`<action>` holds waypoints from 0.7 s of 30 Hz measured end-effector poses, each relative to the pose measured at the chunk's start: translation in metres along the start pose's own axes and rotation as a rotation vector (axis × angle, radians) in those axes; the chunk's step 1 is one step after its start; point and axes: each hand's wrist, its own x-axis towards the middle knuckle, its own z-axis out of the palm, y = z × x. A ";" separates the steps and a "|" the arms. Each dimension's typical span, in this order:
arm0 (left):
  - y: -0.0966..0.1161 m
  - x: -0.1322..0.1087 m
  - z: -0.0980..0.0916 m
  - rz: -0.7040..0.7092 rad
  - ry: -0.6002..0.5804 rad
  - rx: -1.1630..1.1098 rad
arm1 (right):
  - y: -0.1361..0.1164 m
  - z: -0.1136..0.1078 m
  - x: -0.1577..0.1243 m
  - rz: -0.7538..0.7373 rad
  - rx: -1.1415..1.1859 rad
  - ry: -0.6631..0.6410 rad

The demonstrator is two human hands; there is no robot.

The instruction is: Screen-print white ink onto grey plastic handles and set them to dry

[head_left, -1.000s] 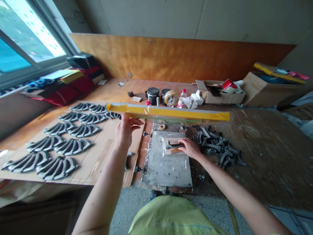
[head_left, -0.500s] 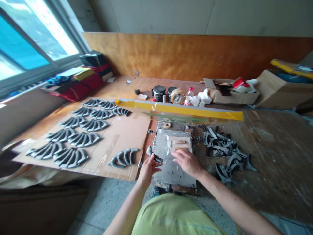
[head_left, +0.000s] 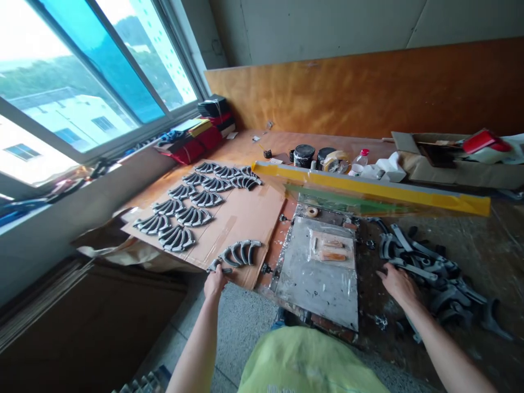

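Observation:
My left hand (head_left: 215, 282) is closed on a small curved grey part (head_left: 224, 271), which it holds at the near edge of the cardboard sheet (head_left: 233, 222). That part lies at the left end of a fanned row of similar curved parts (head_left: 241, 252). On the right, my right hand (head_left: 399, 283) is at the left edge of a jumbled pile of grey curved parts (head_left: 454, 289). Its thumb and fingers look apart, with no part seen between them. A flat grey metal plate (head_left: 319, 295) lies between the hands, bearing a small clear-wrapped board with wooden strips (head_left: 332, 255).
Several fans of grey parts (head_left: 200, 215) cover the cardboard's left side. A yellow-taped bar (head_left: 368, 185) crosses behind the plate. Black tubs (head_left: 304, 156), a red-capped bottle (head_left: 362, 158) and a cardboard box (head_left: 444, 169) stand farther back. A tape roll (head_left: 311, 212) lies above the plate.
My left hand has carried the grey part from over the plate left to the fanned row. My right hand has moved from above the plate to the pile. The view has turned left.

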 end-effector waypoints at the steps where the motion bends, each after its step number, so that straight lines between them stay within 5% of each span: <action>1: 0.003 0.004 -0.001 -0.019 -0.015 0.040 | 0.000 -0.002 0.002 0.004 0.029 -0.005; 6: 0.013 0.004 -0.008 -0.048 0.002 0.127 | 0.001 -0.015 0.003 0.141 0.185 0.007; 10: 0.019 -0.023 0.006 0.027 0.246 0.183 | -0.011 -0.032 -0.009 0.211 0.310 0.133; 12: 0.026 -0.040 0.024 0.132 0.333 0.202 | -0.026 -0.041 -0.016 0.082 0.399 0.206; 16: 0.050 -0.062 0.062 0.279 0.339 0.303 | -0.071 -0.054 -0.019 -0.432 0.476 0.284; 21: 0.071 -0.058 0.074 0.256 0.347 0.381 | -0.118 -0.054 -0.013 -0.744 0.426 0.334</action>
